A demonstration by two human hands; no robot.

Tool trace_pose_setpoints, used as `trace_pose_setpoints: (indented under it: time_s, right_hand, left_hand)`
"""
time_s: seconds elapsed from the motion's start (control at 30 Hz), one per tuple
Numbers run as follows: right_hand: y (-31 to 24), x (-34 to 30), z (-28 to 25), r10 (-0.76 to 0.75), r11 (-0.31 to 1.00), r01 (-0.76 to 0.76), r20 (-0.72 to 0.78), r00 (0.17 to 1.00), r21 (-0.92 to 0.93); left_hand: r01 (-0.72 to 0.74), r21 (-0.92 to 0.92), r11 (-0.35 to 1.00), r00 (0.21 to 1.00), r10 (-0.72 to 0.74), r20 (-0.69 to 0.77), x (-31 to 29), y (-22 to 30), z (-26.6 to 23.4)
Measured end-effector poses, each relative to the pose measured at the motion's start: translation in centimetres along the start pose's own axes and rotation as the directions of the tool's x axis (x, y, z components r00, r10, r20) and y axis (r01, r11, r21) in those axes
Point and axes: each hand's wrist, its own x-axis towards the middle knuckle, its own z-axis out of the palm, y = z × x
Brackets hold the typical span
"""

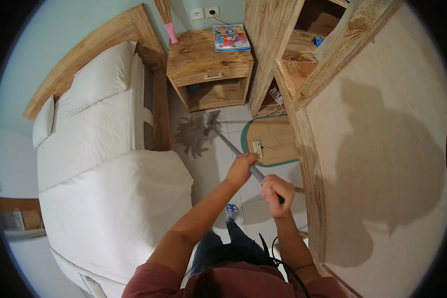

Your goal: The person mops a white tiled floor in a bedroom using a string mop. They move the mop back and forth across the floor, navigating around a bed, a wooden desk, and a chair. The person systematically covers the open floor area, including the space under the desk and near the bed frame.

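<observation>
White floor tiles (256, 214) are stretching below the fingers (278, 184). Left hand (242, 168) and right hand (277, 193) are curling theirs round a grey mop's (227, 143) handle (257, 174); its fringed head (192, 135) is resting ahead-left of them, near the nightstand (208, 57).

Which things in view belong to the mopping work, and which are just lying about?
In use: grey mop, held in the left hand and right hand; tiled floor.

Lying about: colourful books and pink stick holder on the nightstand; large pillow.
</observation>
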Motion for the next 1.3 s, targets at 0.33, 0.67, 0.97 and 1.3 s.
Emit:
trace_pose_setpoints:
  time_s: [0.33,0.67,0.97,1.3]
  right_hand:
    - [0.4,2.5,1.2,0.063,0.983,-0.113,-0.316,0.947,-0.143]
    - [-5.1,2.8,5.7,0.282,0.93,-0.363,-0.524,0.804,-0.056]
    - [-15.2,-2.6,5.8,0.36,0.901,-0.416,-0.752,0.552,0.126]
    - [-15.0,-12.5,4.5,0.255,0.96,-0.211,-0.887,0.385,0.184]
  left_hand:
    - [-0.151,-0.155,0.976,0.909,0.199,0.367,8.0,0.6,0.6]
    - [-0.172,-0.155,0.973,0.638,0.23,0.735,7.5,2.0,-4.2]
    - [-0.092,-0.235,0.968,0.015,0.237,0.971,1.7,10.6,-3.6]
    - [-0.2,-0.225,0.954,0.093,0.247,0.964,-6.6,10.5,2.9]
